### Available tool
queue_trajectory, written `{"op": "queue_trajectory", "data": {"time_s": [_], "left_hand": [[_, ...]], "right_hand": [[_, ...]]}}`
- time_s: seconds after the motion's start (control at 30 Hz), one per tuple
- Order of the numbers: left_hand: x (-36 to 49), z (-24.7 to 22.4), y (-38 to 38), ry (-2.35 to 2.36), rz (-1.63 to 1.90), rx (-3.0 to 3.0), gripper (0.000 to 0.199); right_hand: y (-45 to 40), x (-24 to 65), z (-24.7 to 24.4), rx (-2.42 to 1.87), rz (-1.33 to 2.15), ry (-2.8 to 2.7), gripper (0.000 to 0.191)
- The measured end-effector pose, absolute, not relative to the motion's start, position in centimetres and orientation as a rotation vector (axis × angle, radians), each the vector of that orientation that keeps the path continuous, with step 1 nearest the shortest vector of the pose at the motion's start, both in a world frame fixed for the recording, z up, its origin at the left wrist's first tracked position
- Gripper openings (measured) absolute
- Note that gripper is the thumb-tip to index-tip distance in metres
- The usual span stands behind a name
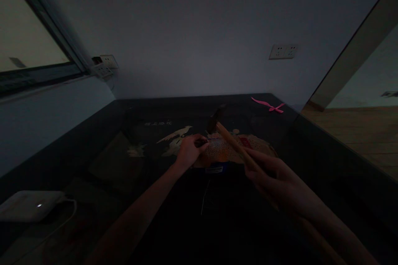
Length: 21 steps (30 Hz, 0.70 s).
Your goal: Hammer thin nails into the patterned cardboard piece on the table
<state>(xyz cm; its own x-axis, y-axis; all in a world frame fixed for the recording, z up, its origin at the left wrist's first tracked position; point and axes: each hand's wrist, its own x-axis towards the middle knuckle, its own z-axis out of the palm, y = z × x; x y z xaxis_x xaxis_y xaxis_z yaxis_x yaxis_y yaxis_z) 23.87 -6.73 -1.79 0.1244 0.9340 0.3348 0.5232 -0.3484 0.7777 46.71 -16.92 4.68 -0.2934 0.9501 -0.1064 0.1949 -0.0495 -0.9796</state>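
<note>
The view is dim. My right hand point(275, 174) is wrapped round the wooden handle of a hammer point(230, 138), whose dark head is raised over the middle of the table. My left hand point(191, 149) is closed in a pinch at the left part of a patterned, orange-brown piece point(222, 149) on the table. Something small and dark shows between its fingertips, too unclear to name. A red patch lies on the piece near the hammer handle, and a blue item with a pale label point(216, 169) sits at its near edge.
The dark table point(149, 105) carries a printed bird and characters. A pink ribbon point(270, 107) lies at its back right corner. At the left front is a white device point(31, 205) with a cable. Behind stands a wall with sockets point(282, 51).
</note>
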Motion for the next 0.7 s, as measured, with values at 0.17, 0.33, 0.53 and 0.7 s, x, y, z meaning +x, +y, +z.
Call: {"op": "queue_trajectory", "data": {"time_s": [0.17,0.33,0.53,0.7], "left_hand": [[23.8,-1.8,-6.6,1.424,1.140,1.945,0.008],[23.8,-1.5,-6.8,1.487,1.114,1.976,0.008],[24.0,-1.8,-6.6,1.398,1.134,1.908,0.006],[23.7,-1.9,-6.6,1.498,1.110,1.945,0.011]], "right_hand": [[-16.9,46.5,4.3,-1.263,1.380,-1.507,0.056],[-16.8,46.4,3.7,-1.255,1.528,-1.487,0.060],[-16.8,46.8,4.0,-1.248,1.375,-1.508,0.057],[-16.6,46.5,3.1,-1.241,1.295,-1.561,0.047]]}}
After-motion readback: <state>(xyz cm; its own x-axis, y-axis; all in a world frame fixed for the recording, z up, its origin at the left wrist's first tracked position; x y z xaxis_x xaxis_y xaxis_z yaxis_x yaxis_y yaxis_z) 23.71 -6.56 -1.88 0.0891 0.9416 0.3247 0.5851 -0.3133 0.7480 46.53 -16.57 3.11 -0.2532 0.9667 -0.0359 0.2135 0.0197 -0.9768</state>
